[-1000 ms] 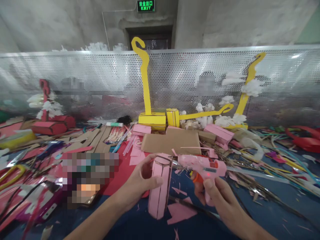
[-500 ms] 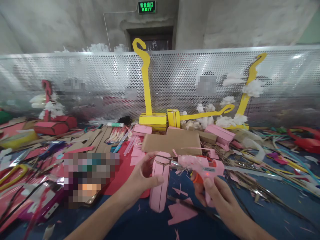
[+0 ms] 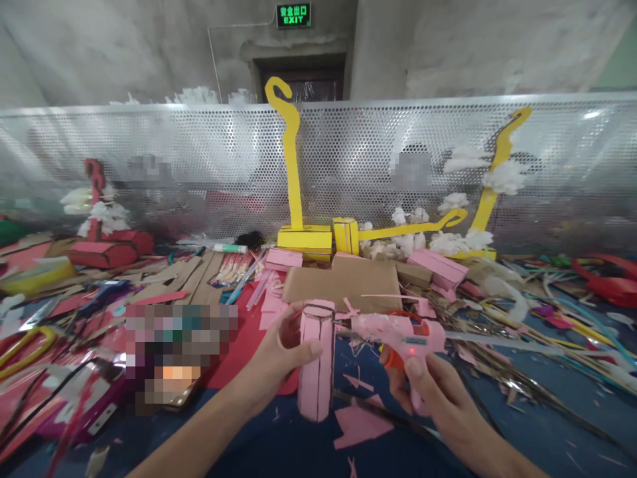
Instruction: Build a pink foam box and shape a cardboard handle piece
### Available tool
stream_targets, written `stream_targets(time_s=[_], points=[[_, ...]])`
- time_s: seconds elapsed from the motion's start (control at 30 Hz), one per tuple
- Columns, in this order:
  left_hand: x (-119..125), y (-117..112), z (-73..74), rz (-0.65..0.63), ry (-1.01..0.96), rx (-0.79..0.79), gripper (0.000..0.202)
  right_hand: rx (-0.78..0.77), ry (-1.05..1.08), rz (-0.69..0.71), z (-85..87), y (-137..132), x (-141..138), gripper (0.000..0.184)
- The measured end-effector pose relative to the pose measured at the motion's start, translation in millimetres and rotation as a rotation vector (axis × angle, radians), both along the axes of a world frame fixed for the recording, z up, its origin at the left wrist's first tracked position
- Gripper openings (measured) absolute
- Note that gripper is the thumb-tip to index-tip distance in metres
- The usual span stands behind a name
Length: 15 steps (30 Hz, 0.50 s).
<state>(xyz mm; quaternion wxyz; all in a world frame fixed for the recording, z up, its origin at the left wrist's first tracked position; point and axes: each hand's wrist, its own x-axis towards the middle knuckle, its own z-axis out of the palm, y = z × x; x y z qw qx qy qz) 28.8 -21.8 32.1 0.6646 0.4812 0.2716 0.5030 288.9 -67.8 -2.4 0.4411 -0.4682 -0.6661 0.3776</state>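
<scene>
My left hand [image 3: 279,352] is closed around a pink paper-covered cardboard box [image 3: 317,372], long and many-sided, held upright with dark seams along its faces. My thumb presses on its front. In my right hand [image 3: 432,385] is a pink glue gun [image 3: 393,330] with an orange trigger, a red light and a clear glue stick [image 3: 502,342] coming out of its back. The nozzle points left and is at the box's right edge near the top; whether it touches cannot be made out. Below lies a pink paper scrap [image 3: 363,421].
Brown cardboard [image 3: 343,285] lies behind my hands, with yellow hook-topped paper pieces [image 3: 292,179] against a perforated metal panel [image 3: 348,153]. Red paper [image 3: 239,358] and a purple power strip [image 3: 89,411] are on the left. Sticks and strips clutter the right.
The pink box has turned slightly and shifted a little left in my left hand. The glue gun has moved slightly left and stays at the box's right side.
</scene>
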Motion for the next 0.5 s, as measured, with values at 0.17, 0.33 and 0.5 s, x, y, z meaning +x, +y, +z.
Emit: stream_targets(time_s=[0.17,0.33,0.5], points=[[1.6,-0.3,-0.4,0.032,-0.029,-0.006,0.061,0.031,-0.032,-0.046,-0.2,1.6,1.5,0.054],[3.2,-2.6,2.2,0.047,-0.030,-0.024,0.059,0.028,-0.026,-0.014,5.2,-2.9,-2.3,0.056],[3.2,-4.1,1.9,0.044,-0.022,-0.015,0.059,0.029,-0.055,-0.030,6.9,-1.3,-4.2,0.055]])
